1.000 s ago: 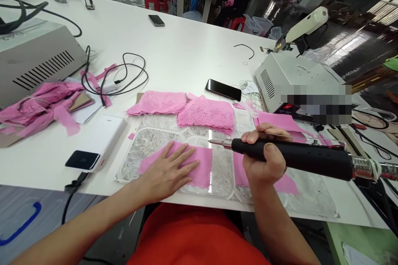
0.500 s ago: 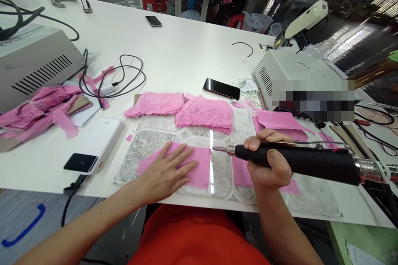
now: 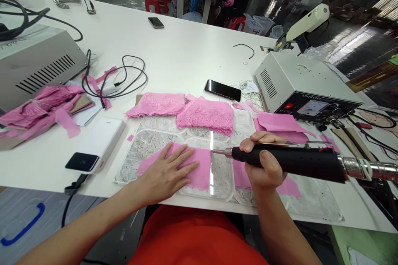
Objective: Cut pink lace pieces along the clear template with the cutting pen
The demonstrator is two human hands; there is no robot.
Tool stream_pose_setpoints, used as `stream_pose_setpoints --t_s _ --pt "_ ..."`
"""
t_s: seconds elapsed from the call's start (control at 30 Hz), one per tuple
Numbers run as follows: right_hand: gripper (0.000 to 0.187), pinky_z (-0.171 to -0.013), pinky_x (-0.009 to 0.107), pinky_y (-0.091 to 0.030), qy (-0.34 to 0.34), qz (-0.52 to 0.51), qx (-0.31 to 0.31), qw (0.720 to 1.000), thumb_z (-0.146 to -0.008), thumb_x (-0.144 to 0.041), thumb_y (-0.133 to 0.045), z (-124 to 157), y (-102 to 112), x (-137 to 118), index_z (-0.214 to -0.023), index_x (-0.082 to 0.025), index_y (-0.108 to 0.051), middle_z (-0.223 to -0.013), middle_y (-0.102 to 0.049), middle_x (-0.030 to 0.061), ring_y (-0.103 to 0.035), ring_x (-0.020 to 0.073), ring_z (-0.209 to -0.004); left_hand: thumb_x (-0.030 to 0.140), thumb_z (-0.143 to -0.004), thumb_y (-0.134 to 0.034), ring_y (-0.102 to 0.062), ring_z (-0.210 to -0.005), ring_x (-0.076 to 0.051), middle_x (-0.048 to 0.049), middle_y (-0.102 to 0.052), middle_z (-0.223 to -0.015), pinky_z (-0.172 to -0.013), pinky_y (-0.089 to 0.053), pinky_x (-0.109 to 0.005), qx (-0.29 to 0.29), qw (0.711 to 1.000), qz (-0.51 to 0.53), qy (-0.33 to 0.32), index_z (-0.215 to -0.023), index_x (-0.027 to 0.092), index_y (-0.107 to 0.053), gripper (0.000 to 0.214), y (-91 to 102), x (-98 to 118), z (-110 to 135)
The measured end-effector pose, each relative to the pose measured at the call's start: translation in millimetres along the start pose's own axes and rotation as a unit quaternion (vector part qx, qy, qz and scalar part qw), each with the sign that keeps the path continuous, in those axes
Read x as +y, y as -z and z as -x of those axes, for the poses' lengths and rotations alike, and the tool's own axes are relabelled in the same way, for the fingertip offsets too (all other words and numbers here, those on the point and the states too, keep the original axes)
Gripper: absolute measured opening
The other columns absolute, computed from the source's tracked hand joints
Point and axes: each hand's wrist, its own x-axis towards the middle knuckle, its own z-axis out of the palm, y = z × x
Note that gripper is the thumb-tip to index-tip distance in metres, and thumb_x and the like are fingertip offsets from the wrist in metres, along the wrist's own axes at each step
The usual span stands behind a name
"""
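My left hand (image 3: 163,175) lies flat, fingers spread, on a pink fabric piece (image 3: 202,167). The fabric rests inside a rounded compartment of a clear template board (image 3: 221,180) with a grey speckled backing. My right hand (image 3: 268,165) is wrapped round the thick black handle of an ultrasonic handpiece (image 3: 306,162). Its slim metal tip points left and is at the fabric's right edge, near the upper corner; I cannot tell if it touches. Another pink piece (image 3: 241,174) lies in the compartment to the right, partly behind my right hand.
Pink lace pieces (image 3: 205,115) lie along the board's far edge. Behind them is a phone (image 3: 223,90). A grey box with a meter (image 3: 306,85) stands at right, another vented box (image 3: 40,64) at left. A power bank (image 3: 107,145) and cables (image 3: 124,87) lie left.
The handpiece's tip has shifted slightly left and down, closer to the fabric's edge, and its rear end has swung a little. My left hand stays on the fabric.
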Motion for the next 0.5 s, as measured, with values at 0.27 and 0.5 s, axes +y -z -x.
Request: stream_pose_setpoints --t_s 0.27,0.5 --pt "0.011 -0.054 0.03 -0.052 -0.002 0.006 -0.005 1.0 -0.071 -0.024 -0.06 1.1 -0.7 0.2 -0.081 -0.021 -0.058 -0.081 -0.056 -0.0007 -0.056 0.0095 -0.056 0.04 -0.101 -0.04 -0.034 -0.142 -0.027 -0.0083 -0.041 -0.151 -0.117 -0.018 -0.056 -0.006 1.0 0.009 0.005 -0.142 0.028 -0.044 0.042 1.2 1.3 -0.4" --pt "0.009 -0.051 0.032 -0.05 -0.01 0.019 0.008 1.0 -0.065 -0.022 -0.061 1.5 1.7 -1.2 -0.074 -0.02 -0.059 -0.075 -0.059 -0.0009 -0.054 0.0119 -0.054 0.044 -0.1 -0.044 -0.038 -0.139 -0.03 -0.0089 -0.043 -0.15 -0.116 -0.022 -0.058 -0.027 0.999 0.025 0.018 -0.139 0.026 -0.048 0.044 6.8 5.6 -2.3"
